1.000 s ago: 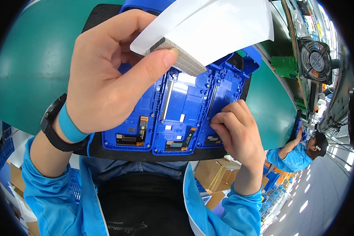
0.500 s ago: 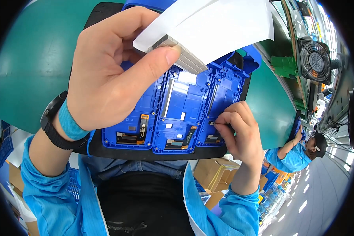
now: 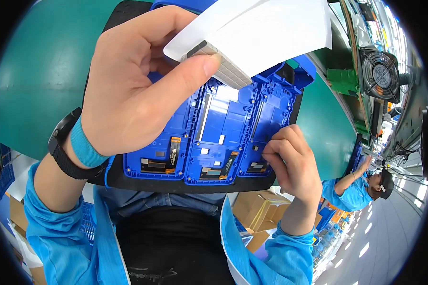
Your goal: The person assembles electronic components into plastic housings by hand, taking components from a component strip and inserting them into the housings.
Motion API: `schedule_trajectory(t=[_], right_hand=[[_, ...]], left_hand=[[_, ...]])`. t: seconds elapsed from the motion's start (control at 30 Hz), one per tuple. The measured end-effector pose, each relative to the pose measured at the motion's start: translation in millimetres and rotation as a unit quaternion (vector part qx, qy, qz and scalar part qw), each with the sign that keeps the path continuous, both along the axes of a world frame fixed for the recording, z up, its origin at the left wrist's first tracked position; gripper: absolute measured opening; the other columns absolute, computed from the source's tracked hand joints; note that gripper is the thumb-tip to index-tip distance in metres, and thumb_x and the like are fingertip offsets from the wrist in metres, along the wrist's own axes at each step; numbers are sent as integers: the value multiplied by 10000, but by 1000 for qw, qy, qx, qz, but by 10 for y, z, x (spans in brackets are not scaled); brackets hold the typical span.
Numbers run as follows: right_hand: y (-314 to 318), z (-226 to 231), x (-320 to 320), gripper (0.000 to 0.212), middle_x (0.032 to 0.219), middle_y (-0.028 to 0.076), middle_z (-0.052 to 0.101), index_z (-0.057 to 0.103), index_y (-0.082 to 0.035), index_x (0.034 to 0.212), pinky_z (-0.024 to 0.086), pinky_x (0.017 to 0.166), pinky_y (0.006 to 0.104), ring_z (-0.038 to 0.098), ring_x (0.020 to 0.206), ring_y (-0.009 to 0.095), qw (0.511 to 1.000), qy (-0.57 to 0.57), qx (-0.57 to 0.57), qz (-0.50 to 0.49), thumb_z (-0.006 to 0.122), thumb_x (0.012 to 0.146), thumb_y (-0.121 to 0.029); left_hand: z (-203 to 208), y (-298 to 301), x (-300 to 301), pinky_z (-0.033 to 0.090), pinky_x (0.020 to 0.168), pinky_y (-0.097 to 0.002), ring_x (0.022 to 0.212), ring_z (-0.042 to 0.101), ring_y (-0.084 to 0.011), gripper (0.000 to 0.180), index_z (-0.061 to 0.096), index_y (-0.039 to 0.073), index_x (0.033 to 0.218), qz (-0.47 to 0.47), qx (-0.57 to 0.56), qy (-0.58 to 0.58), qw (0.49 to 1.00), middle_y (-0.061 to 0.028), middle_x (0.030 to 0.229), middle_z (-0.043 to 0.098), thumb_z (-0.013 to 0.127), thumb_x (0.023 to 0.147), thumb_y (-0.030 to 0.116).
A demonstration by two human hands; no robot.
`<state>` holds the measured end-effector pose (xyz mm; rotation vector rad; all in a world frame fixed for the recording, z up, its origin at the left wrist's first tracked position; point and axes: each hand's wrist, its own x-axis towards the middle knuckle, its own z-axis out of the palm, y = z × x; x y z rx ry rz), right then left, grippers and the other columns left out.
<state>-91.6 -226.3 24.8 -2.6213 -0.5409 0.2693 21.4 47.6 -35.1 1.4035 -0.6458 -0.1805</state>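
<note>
Counter (image 3: 325, 142): green, under a black mat (image 3: 127, 13)
Blue housings (image 3: 227, 115): three on the mat, long axes running away from the wearer
Left grip (image 3: 128, 90): thumb pressing the grey block (image 3: 227, 72) against white paper (image 3: 276, 33)
Right grip (image 3: 295, 164): bunched narrow at the rightmost housing (image 3: 270, 118), just right of a dark square (image 3: 255, 148); contents, I cannot tell
Block from right grip: up-left, long axis slanting down rightward, left grip nearer

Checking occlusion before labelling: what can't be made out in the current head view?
All in the head view:
- Left hand: fingertips other than the thumb's, hidden behind the white sheet.
- White sheet: far end, cut off by the top edge.
- Leftmost blue housing: upper part, mostly covered by the left hand.
- Right hand: whether it pinches anything, too small.
</note>
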Motion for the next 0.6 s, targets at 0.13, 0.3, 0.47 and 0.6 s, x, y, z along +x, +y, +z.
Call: schedule_trajectory(t=[0.13, 0.3, 0.47, 0.6], right_hand=[[-67, 81, 6, 173, 833, 87, 563, 604, -20, 834, 438, 715, 366, 514, 794, 284, 999, 6, -40, 23, 716, 710, 24], [-57, 60, -21, 161, 829, 82, 559, 607, -27, 831, 435, 731, 374, 514, 804, 285, 998, 37, -44, 29, 718, 718, 2], [-48, 46, -12, 152, 832, 81, 560, 610, -33, 827, 436, 726, 371, 516, 804, 283, 998, 40, -36, 30, 717, 723, -4], [-48, 63, -13, 151, 833, 80, 561, 612, -35, 829, 435, 726, 368, 517, 804, 281, 997, 45, -50, 32, 716, 723, -5]], left_hand=[[21, -27, -4, 506, 805, -215, 947, 632, -100, 262, 557, -43, 1174, 4, 6, 8, 1000, -109, 1024, 660, 617, 957, 92], [9, -4, 6, 502, 804, -213, 949, 628, -98, 265, 556, -45, 1176, 6, 4, -2, 1000, -105, 1023, 657, 616, 956, 90], [-8, 1, 5, 502, 797, -214, 948, 628, -98, 263, 562, -48, 1172, 7, 7, -16, 1000, -100, 1015, 657, 617, 954, 88], [-7, -2, 6, 504, 793, -213, 937, 631, -98, 263, 562, -49, 1174, 2, 1, -10, 1000, -100, 1011, 657, 615, 955, 87]])
